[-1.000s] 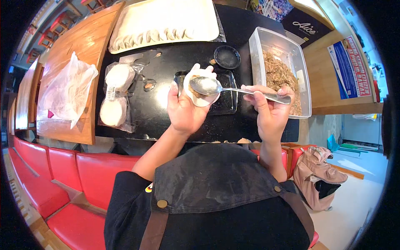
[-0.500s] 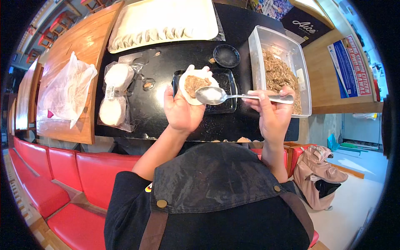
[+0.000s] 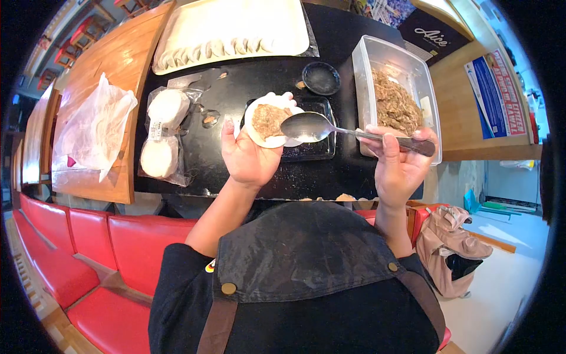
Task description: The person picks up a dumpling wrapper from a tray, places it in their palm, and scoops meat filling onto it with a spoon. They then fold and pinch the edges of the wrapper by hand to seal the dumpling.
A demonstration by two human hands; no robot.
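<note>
My left hand [image 3: 247, 156] holds a round white dumpling wrapper [image 3: 259, 137] flat on its fingers, with a spread of brown meat filling [image 3: 269, 120] on it. My right hand [image 3: 401, 165] grips the handle of a metal spoon [image 3: 306, 127]; the spoon's empty bowl hovers just right of the wrapper, over a shallow clear tray [image 3: 315, 150]. A tall clear tub [image 3: 368, 65] of brown filling [image 3: 394, 106] stands behind my right hand.
A white board [image 3: 236, 17] with a row of folded dumplings [image 3: 218, 50] lies at the back. Two wrapper packs [image 3: 165, 133] and a plastic bag [image 3: 94, 127] sit left. A small black dish [image 3: 321, 78] is behind the tray. Red bench seats [image 3: 88, 242] are below; a pink bag [image 3: 451, 248] lies right.
The spoon lifted off the wrapper and drew away to the right, leaving the filling spread on it. My left hand tilted the wrapper slightly leftward.
</note>
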